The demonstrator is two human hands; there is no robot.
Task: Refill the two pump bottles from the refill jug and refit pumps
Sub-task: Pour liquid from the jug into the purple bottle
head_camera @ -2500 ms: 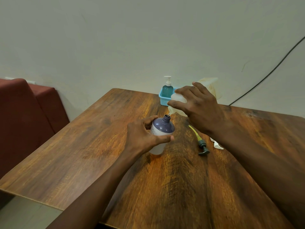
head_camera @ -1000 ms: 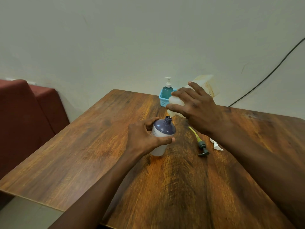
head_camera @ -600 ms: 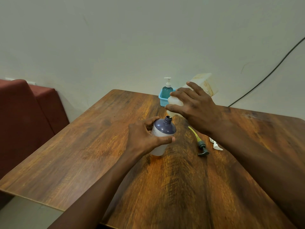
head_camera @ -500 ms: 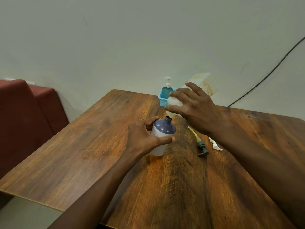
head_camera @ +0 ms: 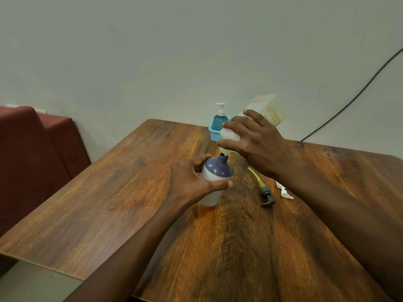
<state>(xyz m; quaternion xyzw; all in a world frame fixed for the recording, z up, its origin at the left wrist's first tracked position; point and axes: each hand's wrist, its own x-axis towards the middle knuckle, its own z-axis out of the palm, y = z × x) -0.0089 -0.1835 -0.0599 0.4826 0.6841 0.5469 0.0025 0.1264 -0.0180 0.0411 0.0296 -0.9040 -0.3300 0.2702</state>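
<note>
A white bottle with a purple shoulder (head_camera: 214,173) stands upright on the wooden table (head_camera: 122,203), its neck uncapped. My left hand (head_camera: 192,182) grips its body. My right hand (head_camera: 255,140) holds the translucent refill jug (head_camera: 265,107) tipped steeply, spout down right over the bottle's neck. A dark pump with a yellow tube (head_camera: 262,188) and a white pump (head_camera: 284,190) lie on the table to the right. A teal pump bottle (head_camera: 219,119) with its pump on stands in a small blue basket (head_camera: 212,132) at the back.
A black cable (head_camera: 353,99) runs down the wall at the right to the table's back edge. A red upholstered seat (head_camera: 32,160) stands left of the table. The table's near left edge is in view.
The jug has tilted a little steeper, its base rising, while its spout stays over the bottle's neck. My left hand has kept its hold on the bottle.
</note>
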